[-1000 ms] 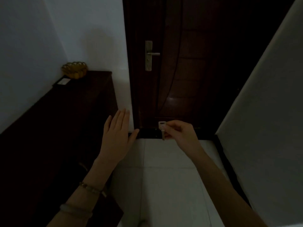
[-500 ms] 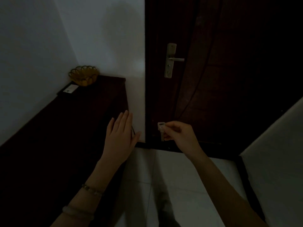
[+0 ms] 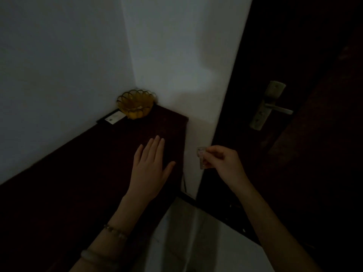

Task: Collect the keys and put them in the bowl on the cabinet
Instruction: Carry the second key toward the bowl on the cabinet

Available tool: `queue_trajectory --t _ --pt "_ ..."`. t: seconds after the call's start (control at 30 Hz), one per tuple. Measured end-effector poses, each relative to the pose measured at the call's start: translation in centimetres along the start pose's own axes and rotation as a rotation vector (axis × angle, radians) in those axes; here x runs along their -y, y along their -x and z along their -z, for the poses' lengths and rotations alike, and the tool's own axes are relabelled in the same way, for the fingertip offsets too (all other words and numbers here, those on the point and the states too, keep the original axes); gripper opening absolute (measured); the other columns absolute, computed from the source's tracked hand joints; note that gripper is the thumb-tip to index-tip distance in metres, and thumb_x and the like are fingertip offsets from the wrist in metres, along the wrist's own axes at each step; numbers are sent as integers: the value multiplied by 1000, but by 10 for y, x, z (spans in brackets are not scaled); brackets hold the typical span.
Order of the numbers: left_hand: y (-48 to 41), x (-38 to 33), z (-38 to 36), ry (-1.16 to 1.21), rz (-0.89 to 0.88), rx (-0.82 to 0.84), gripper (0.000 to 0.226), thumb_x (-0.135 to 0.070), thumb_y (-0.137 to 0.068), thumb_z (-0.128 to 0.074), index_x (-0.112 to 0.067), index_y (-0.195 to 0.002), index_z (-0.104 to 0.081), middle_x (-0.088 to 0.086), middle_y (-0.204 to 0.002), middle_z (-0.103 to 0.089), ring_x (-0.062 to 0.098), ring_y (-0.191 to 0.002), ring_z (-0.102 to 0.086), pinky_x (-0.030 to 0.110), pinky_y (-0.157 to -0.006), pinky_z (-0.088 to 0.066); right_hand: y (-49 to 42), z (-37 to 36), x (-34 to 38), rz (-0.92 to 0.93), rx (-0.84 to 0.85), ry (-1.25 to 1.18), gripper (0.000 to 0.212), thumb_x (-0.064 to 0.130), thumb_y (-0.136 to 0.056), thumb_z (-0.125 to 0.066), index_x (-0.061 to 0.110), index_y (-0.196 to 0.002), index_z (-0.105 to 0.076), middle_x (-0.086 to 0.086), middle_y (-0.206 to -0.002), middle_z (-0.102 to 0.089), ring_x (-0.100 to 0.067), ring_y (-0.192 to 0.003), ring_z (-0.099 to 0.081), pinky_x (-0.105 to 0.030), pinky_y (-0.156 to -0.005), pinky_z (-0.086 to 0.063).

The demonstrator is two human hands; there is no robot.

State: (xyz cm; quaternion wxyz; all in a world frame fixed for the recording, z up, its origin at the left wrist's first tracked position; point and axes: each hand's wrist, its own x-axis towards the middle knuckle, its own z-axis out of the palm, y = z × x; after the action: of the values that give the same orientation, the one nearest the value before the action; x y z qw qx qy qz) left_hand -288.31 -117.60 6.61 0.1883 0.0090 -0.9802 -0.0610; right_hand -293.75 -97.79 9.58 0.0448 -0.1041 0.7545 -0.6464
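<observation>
Dark wooden door [image 3: 306, 134] with pale lever handle [image 3: 269, 107], white walls [image 3: 59, 55], small card [image 3: 115, 117] — flat, white tiled floor [image 3: 196, 242].

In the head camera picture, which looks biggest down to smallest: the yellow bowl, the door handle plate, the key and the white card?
1. Door handle plate and yellow bowl: too close in apparent size to rank.
2. White card.
3. Key, partly hidden by the right hand and nearer the camera, so unsure.

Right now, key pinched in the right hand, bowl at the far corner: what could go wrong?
1. The right hand pinches the key only at its edge, off the cabinet over the floor; a slip likely drops it there.
2. The bowl is small and far, so a toss may miss.
3. Dim light makes a fallen key hard to find.
</observation>
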Motion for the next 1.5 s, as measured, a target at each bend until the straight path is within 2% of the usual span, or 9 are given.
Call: queue_trajectory --t 0.27,0.4,0.53,0.7,0.9,1.03,1.17,1.3,1.5 --pt "-77 41 -21 -61 151 -44 67 -45 -89 -47 -3 -139 -34 16 -145 -38 29 -135 -32 48 -110 -24 -121 -39 -5 44 140 -66 24 3 -83 -63 24 -74 -67 11 -63 -68 0 -58 -64 -14 -53 -51" --pt "-113 75 -37 -98 205 -35 66 -45 -89 -46 -3 -139 -34 16 -144 -40 29 -134 -33 49 -110 -25 -179 -67 -5 76 179 -75 22 3 -83 -62 23 -75 -67 5 -71 -68 -2 -58 -64 -16 -53 -52" --pt "-148 111 -50 -107 247 -13 66 -44 -88 -49 -2 -138 -35 16 -143 -42 29 -133 -36 48 -109 -26 -240 -101 -7 50 223 -41 5 5 -82 -64 9 -85 -67 -5 -76 -69 -7 -61 -66 -20 -58 -56" --pt "-179 156 -71 -110 280 27 66 -47 -90 -45 -4 -139 -35 15 -145 -40 27 -135 -34 46 -110 -23 -313 -152 -7 74 253 16 5 10 -80 -68 15 -79 -66 -10 -80 -70 -16 -68 -68 -29 -66 -59" --pt "-204 191 -82 -119 333 50 67 -49 -91 -32 -2 -138 -36 15 -143 -42 27 -133 -36 48 -109 -27 -371 -206 -20 125 314 176 25 16 -78 -69 32 -63 -58 10 -69 -66 -2 -62 -65 -14 -55 -52" --pt "-210 204 -91 -108 383 67 67 -50 -90 -31 -2 -138 -37 15 -143 -42 28 -133 -37 47 -109 -26 -404 -233 -40 63 433 364 13 16 -76 -70 21 -69 -60 -11 -84 -69 -22 -76 -64 -32 -69 -51" --pt "-213 212 -97 -108 420 78 66 -49 -91 -33 -1 -137 -38 16 -143 -43 28 -132 -38 48 -109 -28 -424 -255 -48 25 545 556 13 17 -74 -70 5 -77 -68 -15 -81 -70 -24 -65 -62 -36 -66 -52" --pt "-213 216 -99 -120 463 82 66 -50 -90 -34 -2 -136 -39 16 -142 -44 28 -131 -39 48 -109 -28 -434 -270 -51 -28 621 668 17 7 -74 -63 -8 -81 -67 -29 -80 -68 -38 -71 -64 -45 -68 -55" --pt "-209 220 -97 -139 494 77 66 -50 -91 -31 -2 -137 -38 16 -143 -42 28 -132 -38 46 -109 -24 -432 -274 -56 -15 627 705 15 7 -73 -62 -6 -74 -68 -20 -72 -68 -31 -69 -63 -37 -62 -53"
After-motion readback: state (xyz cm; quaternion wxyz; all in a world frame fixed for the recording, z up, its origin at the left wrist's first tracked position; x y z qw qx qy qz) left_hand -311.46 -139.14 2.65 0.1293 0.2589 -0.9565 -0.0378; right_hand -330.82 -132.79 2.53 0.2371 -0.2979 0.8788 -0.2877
